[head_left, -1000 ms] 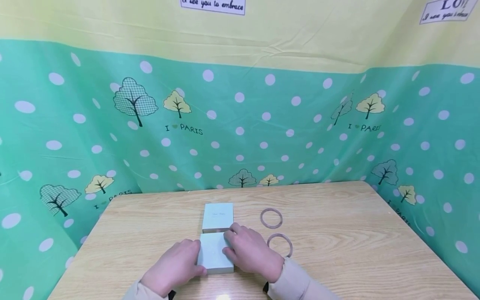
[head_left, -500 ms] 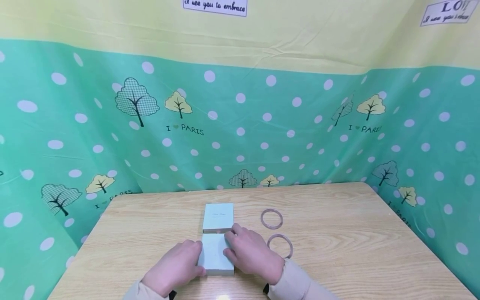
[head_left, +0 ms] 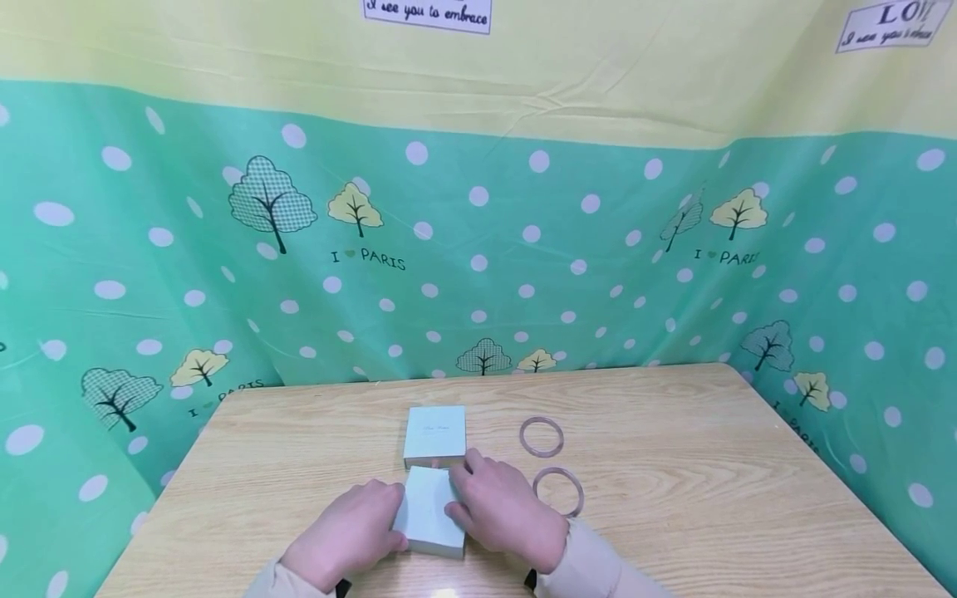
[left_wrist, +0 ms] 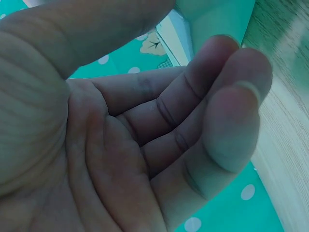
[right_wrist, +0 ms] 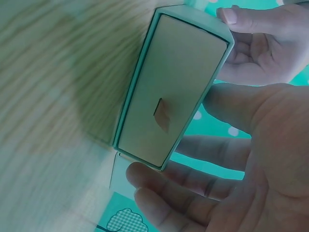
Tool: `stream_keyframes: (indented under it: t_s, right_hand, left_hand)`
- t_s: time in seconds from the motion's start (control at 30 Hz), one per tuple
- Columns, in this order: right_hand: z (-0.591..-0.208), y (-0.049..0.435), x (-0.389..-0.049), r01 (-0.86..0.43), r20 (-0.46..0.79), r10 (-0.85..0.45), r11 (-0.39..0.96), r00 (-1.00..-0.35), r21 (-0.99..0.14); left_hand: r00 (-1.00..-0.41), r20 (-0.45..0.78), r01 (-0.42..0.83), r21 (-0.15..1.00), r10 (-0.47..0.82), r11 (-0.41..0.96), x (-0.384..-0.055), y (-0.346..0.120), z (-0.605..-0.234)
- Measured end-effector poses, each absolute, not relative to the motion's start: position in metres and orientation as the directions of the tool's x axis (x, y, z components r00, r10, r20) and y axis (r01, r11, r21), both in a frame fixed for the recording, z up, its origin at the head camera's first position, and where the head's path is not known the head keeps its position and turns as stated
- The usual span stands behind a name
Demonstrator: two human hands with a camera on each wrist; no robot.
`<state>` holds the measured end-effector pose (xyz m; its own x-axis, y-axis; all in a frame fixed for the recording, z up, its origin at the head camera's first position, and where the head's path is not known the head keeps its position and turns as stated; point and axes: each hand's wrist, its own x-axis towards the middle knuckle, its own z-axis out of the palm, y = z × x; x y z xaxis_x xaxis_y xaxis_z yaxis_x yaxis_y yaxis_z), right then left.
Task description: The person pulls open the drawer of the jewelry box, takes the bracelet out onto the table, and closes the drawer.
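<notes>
A pale blue-green drawer box lies slightly turned on the table between my two hands. My left hand holds its left side, thumb at the near corner. From the right, my right hand grips it, thumb on the near part of that side and fingers toward the far edge. In the right wrist view, the inner drawer's end face shows flush inside the sleeve, with a small pull tab. Two pale purple bangles, a far one and a near one, lie to the right.
A second pale blue-green box with small print on its lid lies just beyond the held one. The wooden table meets a green dotted curtain at its back and sides.
The held box has turned a little clockwise, its near right corner coming toward me. Both hands stay on it. The other box and the bangles have not moved.
</notes>
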<state>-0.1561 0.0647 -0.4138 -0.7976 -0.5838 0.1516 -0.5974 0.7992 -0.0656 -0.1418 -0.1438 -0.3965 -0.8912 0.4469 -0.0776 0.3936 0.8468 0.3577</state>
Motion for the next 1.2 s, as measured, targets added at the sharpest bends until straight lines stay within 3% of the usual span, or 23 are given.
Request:
stream_keyframes:
  t_s: [0.63,1.2]
  right_hand:
    - [-0.4129,0.0645,-0.1512,-0.579,0.137,-0.569,0.814,-0.811,-0.042]
    - [-0.4102,0.0624,-0.1473,-0.569,0.136,-0.562,0.823,-0.816,-0.010]
  left_hand:
    - [-0.888,-0.111,0.404,0.276,0.447,0.872,-0.1411,-0.1408,-0.3969]
    - [-0.877,-0.100,0.421,0.314,0.470,0.851,-0.1412,-0.1430,-0.3966]
